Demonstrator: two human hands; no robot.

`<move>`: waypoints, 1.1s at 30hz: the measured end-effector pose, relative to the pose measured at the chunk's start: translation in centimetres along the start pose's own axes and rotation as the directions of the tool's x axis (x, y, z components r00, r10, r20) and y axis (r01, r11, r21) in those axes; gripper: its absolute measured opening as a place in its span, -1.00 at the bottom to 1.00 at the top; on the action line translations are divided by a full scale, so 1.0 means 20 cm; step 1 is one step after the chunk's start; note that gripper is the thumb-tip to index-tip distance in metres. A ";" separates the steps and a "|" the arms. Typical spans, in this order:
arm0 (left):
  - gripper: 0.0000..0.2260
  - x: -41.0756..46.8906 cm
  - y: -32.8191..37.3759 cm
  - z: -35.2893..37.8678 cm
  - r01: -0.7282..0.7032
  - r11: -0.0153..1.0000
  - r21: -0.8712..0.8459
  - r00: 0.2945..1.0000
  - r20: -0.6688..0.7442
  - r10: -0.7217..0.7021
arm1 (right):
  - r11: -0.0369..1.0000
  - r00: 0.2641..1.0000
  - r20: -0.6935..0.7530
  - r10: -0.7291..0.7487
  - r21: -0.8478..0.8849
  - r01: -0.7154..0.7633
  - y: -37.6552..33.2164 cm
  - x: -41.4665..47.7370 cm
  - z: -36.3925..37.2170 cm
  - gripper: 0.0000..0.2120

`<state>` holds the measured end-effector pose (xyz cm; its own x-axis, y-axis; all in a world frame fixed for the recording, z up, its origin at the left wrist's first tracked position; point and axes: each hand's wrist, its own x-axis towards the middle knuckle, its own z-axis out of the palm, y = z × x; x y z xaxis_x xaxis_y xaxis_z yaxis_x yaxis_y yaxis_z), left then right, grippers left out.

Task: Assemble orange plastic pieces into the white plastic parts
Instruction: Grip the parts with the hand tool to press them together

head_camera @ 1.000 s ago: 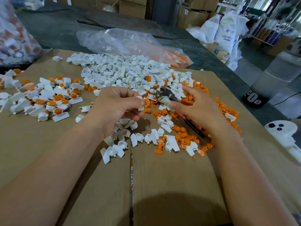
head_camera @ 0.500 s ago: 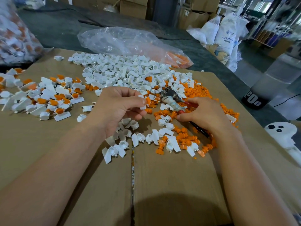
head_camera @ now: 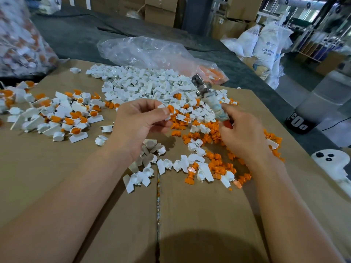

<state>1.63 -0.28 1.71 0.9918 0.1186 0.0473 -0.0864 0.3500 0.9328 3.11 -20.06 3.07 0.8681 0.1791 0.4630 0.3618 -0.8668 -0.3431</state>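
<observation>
On warehouse cardboard (head_camera: pixel 57 177) | left hand (head_camera: pixel 136 126) pinches orange-white part (head_camera: pixel 170 109) | right hand (head_camera: pixel 245 133) grips tool (head_camera: pixel 210 99)

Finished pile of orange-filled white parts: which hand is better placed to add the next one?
The left hand: it pinches an orange-filled white part, nearer the finished pile; right hand grips a tool.

Storage area ahead of me.
Stacked cardboard boxes (head_camera: pixel 161 15) face me; white sacks (head_camera: pixel 266 46) stand right, near shelving (head_camera: pixel 311 48), on grey floor (head_camera: pixel 300 88).
</observation>
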 end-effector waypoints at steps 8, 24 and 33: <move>-0.85 0.00 0.00 0.00 -0.114 0.993 0.033 0.993 -0.026 0.115 | 0.997 0.980 0.184 -0.080 0.007 0.080 -0.04 -0.01 0.04 -0.57; -0.83 0.00 -0.01 -0.01 -0.174 0.983 0.054 0.985 0.023 0.173 | 0.990 0.959 0.269 -0.093 0.127 0.060 -0.07 -0.03 0.04 -0.80; -0.81 0.01 -0.02 -0.02 -0.178 0.979 0.096 0.984 -0.013 0.180 | 0.988 0.961 0.259 -0.096 0.139 0.061 -0.08 -0.04 0.06 -0.87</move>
<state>1.83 -0.05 1.30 0.9588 0.1916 0.2098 -0.2521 0.2329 0.9393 2.20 -18.26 2.33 0.8877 0.3758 0.2659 0.4578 -0.7813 -0.4242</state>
